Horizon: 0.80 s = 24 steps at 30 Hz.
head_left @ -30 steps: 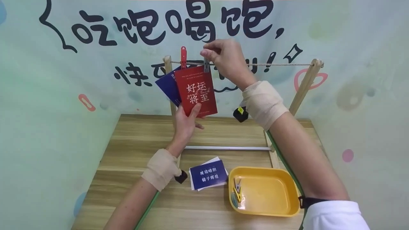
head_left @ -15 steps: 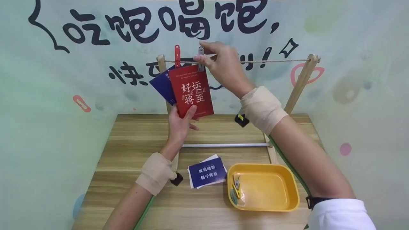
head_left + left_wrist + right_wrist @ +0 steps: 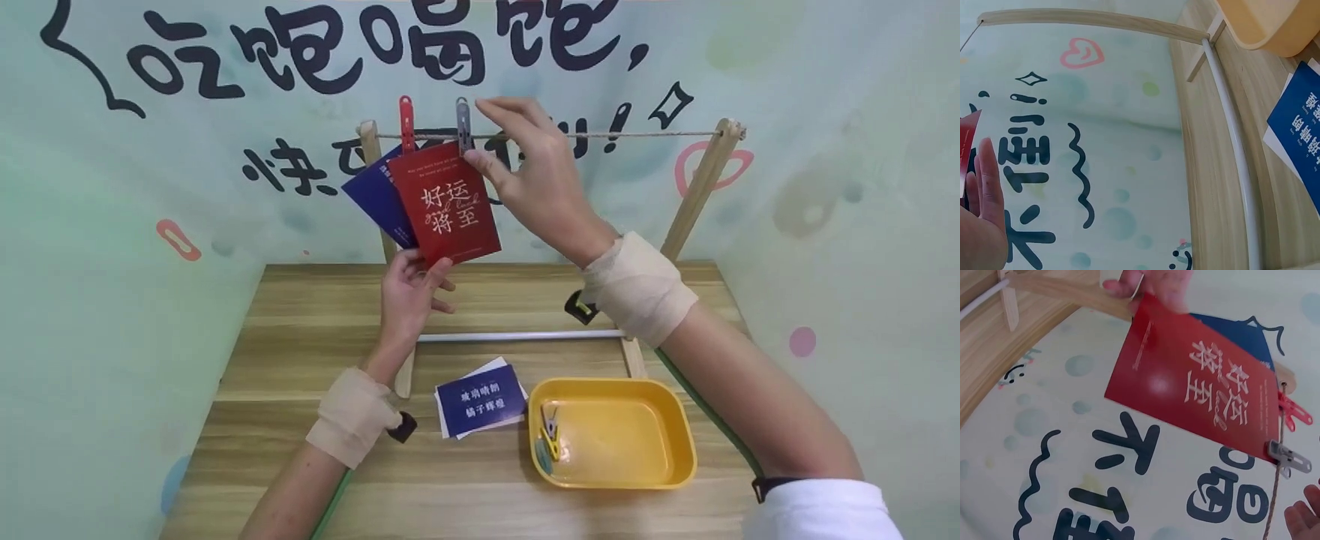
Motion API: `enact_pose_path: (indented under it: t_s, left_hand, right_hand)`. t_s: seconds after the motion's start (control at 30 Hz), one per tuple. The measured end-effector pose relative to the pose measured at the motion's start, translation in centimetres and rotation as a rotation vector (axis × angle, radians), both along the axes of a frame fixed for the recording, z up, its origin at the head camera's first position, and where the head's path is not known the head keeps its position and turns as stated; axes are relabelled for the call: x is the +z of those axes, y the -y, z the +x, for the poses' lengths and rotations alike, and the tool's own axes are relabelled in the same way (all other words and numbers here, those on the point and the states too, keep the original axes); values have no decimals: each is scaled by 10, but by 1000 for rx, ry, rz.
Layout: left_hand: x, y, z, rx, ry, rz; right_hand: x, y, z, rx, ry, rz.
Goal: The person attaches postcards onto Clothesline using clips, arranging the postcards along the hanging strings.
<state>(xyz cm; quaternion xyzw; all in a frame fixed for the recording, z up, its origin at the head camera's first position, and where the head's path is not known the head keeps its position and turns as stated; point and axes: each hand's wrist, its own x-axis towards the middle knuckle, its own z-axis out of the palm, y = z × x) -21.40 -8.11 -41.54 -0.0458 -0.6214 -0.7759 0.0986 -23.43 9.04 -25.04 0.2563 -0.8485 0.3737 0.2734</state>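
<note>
- Red card (image 3: 450, 202): hangs by a grey clip (image 3: 463, 124) from the cord (image 3: 652, 134).
- Left hand (image 3: 409, 296): pinches the card's lower edge; a tug could slip it from the clip.
- Right hand (image 3: 544, 169): fingers parted, empty, beside the clip.

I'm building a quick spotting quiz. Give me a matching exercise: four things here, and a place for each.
1. red card
2. yellow clip
3. card stack
4. red clip

A. on the wooden tabletop
B. on the string, left of the gray clip in the head view
C. in the yellow tray
D. hanging from the gray clip

Pairs: 1-D, 2-C, 3-A, 4-B
</note>
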Motion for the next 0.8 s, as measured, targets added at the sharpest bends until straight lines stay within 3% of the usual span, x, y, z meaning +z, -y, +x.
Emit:
enact_pose_path:
  t_s: [0.23,0.5,0.8]
  left_hand:
    - [-9,-3,7,-16,40,31]
    - [-13,-4,19,-34,83,76]
    - [-28,-8,34,-35,153,66]
  right_hand:
    - [-11,-15,17,-6,-39,-46]
    - [-28,-29,41,10,-33,-80]
    - [-46,-44,73,41,-143,-107]
